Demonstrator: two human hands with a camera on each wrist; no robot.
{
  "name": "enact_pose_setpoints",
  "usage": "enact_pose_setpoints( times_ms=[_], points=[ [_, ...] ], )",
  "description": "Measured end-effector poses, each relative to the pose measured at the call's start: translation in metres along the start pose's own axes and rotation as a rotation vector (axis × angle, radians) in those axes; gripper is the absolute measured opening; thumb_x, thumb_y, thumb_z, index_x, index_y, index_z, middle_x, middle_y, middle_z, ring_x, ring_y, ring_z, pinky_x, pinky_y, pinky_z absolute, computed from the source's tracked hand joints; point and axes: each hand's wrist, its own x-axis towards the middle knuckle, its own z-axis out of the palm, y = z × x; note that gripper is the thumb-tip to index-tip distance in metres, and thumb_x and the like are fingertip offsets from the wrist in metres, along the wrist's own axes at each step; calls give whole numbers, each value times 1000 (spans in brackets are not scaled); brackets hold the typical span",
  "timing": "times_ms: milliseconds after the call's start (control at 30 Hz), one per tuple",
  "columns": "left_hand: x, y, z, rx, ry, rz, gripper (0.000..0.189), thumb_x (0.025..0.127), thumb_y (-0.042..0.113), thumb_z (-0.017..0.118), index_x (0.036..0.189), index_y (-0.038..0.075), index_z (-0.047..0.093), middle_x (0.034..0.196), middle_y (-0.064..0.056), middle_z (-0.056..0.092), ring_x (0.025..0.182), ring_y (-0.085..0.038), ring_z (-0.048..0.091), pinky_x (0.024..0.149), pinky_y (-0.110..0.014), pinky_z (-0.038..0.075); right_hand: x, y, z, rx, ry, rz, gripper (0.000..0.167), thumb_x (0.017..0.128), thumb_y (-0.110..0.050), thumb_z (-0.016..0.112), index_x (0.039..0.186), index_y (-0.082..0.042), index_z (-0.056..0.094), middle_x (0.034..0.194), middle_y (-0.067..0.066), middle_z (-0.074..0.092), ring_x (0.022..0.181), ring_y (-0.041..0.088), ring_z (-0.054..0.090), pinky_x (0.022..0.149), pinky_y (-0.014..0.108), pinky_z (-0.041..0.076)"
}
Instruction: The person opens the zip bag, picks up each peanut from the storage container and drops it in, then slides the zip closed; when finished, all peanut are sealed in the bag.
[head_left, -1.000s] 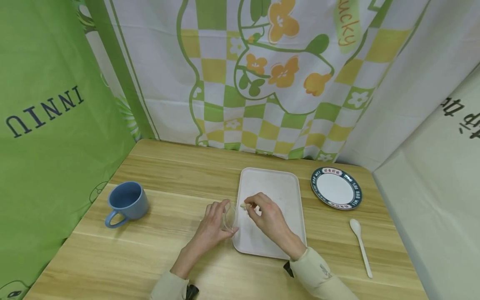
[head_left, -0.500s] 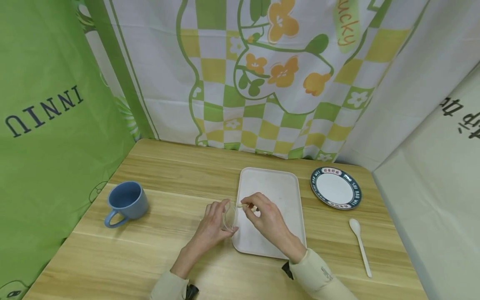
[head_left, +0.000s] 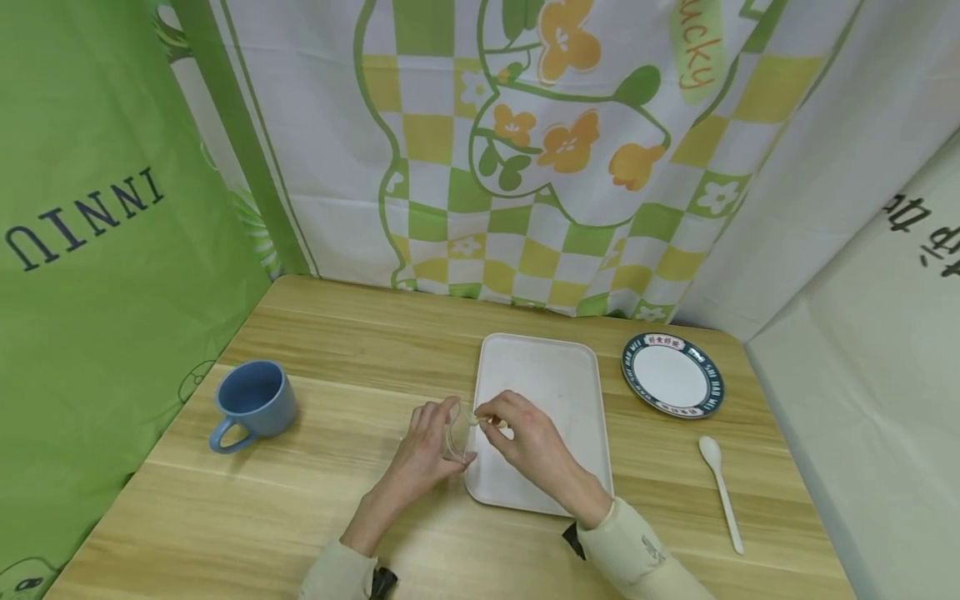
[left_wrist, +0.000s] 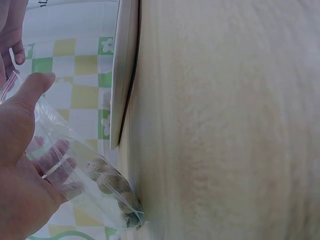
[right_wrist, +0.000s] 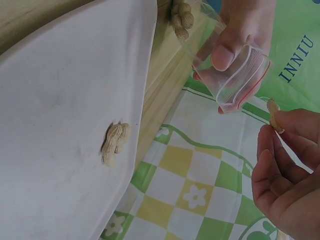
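A clear zip bag [right_wrist: 240, 82] with a red line along its mouth is held by my left hand [head_left: 423, 446], thumb on one side and fingers on the other. Several unshelled peanuts [left_wrist: 112, 184] lie at the bag's bottom. Between thumb and fingertips, my right hand [head_left: 534, 437] pinches a peanut [right_wrist: 273, 115] close beside the bag's mouth. Below that hand stretches a pale rectangular tray [head_left: 540, 375], and peanuts [right_wrist: 115, 142] lie on it near one edge, mostly hidden by the right hand in the head view.
To the left stands a blue mug [head_left: 257, 402]. A dark-rimmed plate [head_left: 671, 377] lies right of the tray, with a white spoon [head_left: 722, 496] in front of it. Curtains [head_left: 525, 167] hang behind the wooden table [head_left: 337, 333] and along both sides.
My right hand has shifted slightly left, bringing the pinched peanut from over the tray's edge to the mouth of the bag. The left hand stays in place with the bag.
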Motion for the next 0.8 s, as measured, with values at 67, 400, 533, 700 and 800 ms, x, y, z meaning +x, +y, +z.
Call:
enact_pose_setpoints(
  times_ms=[67, 400, 533, 700, 800],
  points=[
    [0, 0, 0, 2, -2, 1, 82, 73, 27, 84, 138, 6, 38, 106, -5, 48, 102, -22, 44, 77, -33, 48, 0, 0, 1, -10, -8, -14, 17, 82, 0, 74, 96, -7, 69, 93, -2, 64, 82, 11, 61, 70, 24, 53],
    [-1, -1, 0, 0, -7, -7, 83, 73, 26, 85, 138, 7, 39, 106, -5, 48, 103, -22, 44, 77, -33, 48, 0, -4, 5, -102, -61, -73, 17, 80, 0, 75, 94, -8, 71, 91, -1, 63, 81, 11, 60, 69, 21, 52],
    [-1, -1, 0, 2, -7, -4, 83, 71, 25, 86, 138, 6, 39, 106, -4, 47, 102, -22, 44, 77, -33, 48, 0, -5, 5, -108, -101, -75, 16, 80, -1, 75, 93, -8, 71, 90, -1, 63, 80, 11, 60, 69, 19, 51],
    [0, -1, -1, 5, -4, 5, 84, 70, 24, 87, 138, 5, 39, 105, -3, 46, 101, -22, 44, 78, -34, 48, 1, -6, 7, -106, -128, -77, 16, 80, -1, 76, 94, -8, 72, 90, -2, 63, 80, 10, 60, 69, 19, 51],
    [0, -1, 0, -2, -1, 10, 85, 70, 23, 87, 137, 5, 39, 105, -3, 46, 101, -21, 43, 78, -33, 48, 0, -5, 9, -101, -132, -85, 17, 79, -1, 76, 94, -7, 71, 90, -2, 63, 80, 10, 60, 69, 18, 51]
  ],
)
